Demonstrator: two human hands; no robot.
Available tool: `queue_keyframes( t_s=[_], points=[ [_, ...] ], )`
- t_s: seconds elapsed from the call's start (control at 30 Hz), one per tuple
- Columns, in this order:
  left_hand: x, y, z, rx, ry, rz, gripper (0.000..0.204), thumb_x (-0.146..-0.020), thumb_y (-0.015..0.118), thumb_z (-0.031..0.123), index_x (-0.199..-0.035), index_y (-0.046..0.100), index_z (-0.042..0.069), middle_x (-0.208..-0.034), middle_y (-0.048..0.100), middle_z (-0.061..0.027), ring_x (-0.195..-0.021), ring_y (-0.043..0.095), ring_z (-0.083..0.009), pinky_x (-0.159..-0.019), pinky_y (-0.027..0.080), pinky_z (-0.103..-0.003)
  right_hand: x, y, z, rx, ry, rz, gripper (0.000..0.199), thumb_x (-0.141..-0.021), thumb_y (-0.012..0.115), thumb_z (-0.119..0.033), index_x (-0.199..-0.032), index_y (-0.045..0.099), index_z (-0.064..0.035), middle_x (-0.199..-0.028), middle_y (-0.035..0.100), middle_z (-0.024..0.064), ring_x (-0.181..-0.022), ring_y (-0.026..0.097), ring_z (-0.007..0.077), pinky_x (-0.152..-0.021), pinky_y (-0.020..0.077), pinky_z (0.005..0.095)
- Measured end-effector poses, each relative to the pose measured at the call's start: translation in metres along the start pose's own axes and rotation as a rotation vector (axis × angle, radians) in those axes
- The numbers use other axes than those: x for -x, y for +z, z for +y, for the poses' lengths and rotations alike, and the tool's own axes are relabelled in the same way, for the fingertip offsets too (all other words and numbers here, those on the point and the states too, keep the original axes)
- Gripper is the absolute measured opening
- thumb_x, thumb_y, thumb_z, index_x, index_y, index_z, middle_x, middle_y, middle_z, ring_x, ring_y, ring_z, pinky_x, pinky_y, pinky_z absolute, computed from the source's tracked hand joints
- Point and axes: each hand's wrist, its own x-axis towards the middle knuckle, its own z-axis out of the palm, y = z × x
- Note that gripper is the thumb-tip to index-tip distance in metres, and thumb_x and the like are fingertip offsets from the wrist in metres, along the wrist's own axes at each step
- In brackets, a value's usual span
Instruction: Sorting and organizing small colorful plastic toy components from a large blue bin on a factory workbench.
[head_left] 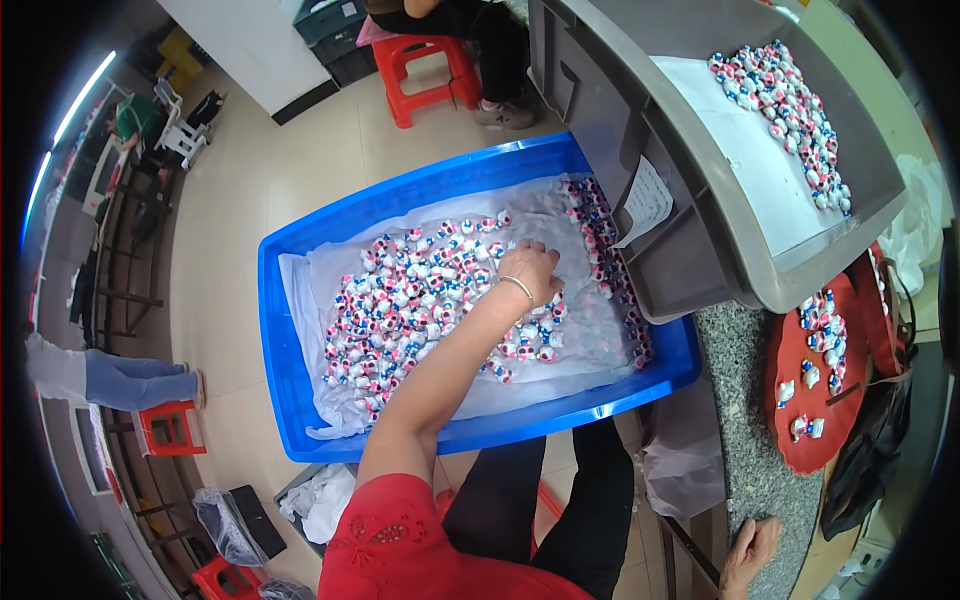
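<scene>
Left hand down among the figurines in the blue tub, right hand parked on the tabletop.

Near to far on my head feed: wearer's red sleeve (375, 535) at the lower edge, black trousers (595, 490) beside it. Right hand (751, 553) is at lower right, fingers loosely curled, by the edge of the speckled grey tabletop (740, 425). I can't tell if it has anything in its grip.

Left forearm reaches up across the blue tub (276, 345). Left hand (531, 272), bracelet (517, 288) at the wrist, is palm down at the right side of the main pile. Fingers are bent; tips hidden from me, so I can't tell if they're clamped on a piece.

Small figurines (420, 290), white with pink and blue, lie in a loose heap on a crumpled white liner (300, 280). A second band of them runs along the tub's right side, next to the grey bin (710, 250).

Right of the tub: red tray (840, 415) with scalloped rim on the tabletop, a few figurines in it, some grouped, others apart. The grey bin overhangs the tub's right end; inside, a white sheet (750, 165) with another figurine cluster toward its far right.

Farther out: a person in pale blue trousers (130, 380) by a red stool at left, a seated person in dark trousers (500, 55) at top, someone in green (138, 117) far left.
</scene>
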Motion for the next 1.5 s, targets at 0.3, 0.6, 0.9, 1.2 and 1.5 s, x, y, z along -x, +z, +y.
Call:
queue_keyframes(
  t_s=[0.3,0.6,0.9,1.2,1.5],
  points=[
    [-0.014,0.003,0.015,-0.220,-0.136,-0.248,0.028,-0.079,0.062,0.028,-0.102,0.064,0.012,-0.098,0.064,-0.0111,-0.091,0.061,-0.0296,-0.081,0.048,-0.039,0.003,-0.004,0.002,-0.038,0.005,0.004,0.028,-0.087,0.052,-0.007,-0.066,0.035,-0.0007,-0.065,0.031,0.0116,-0.063,0.032,0.0259,-0.060,0.0275,0.0376],
    [0.019,0.035,0.071,0.390,0.309,0.173,0.025,-0.072,0.063,0.010,-0.096,0.060,0.004,-0.100,0.059,-0.0136,-0.099,0.055,-0.0329,-0.084,0.046,-0.040,-0.009,-0.006,0.022,-0.032,-0.020,-0.021,0.027,-0.087,0.053,-0.008,-0.066,0.038,-0.0006,-0.066,0.033,0.0125,-0.064,0.034,0.0270,-0.060,0.0279,0.0380],
    [0.005,0.066,0.079,0.105,0.425,0.178,0.024,-0.075,0.058,0.008,-0.099,0.059,0.008,-0.103,0.053,-0.0079,-0.096,0.052,-0.0279,-0.083,0.046,-0.039,-0.007,-0.002,0.022,-0.040,-0.002,-0.035,0.027,-0.087,0.052,-0.008,-0.065,0.037,-0.0010,-0.066,0.033,0.0121,-0.064,0.034,0.0262,-0.061,0.0278,0.0377],
    [0.014,0.016,0.030,0.258,0.118,0.114,0.024,-0.070,0.067,0.019,-0.090,0.063,0.007,-0.087,0.060,-0.0077,-0.094,0.053,-0.0299,-0.081,0.046,-0.040,-0.004,-0.005,0.020,-0.036,0.016,0.001,0.029,-0.088,0.052,-0.008,-0.065,0.036,-0.0007,-0.066,0.031,0.0108,-0.064,0.032,0.0246,-0.061,0.0279,0.0372],
    [0.002,-0.006,0.039,-0.291,0.120,-0.419,0.025,-0.075,0.063,0.023,-0.100,0.065,0.017,-0.105,0.061,-0.0034,-0.112,0.048,-0.0226,-0.092,0.039,-0.042,-0.002,-0.007,0.017,-0.027,-0.017,0.012,0.028,-0.088,0.052,-0.007,-0.065,0.036,-0.0015,-0.066,0.031,0.0112,-0.063,0.033,0.0257,-0.060,0.0279,0.0375]
  ],
)
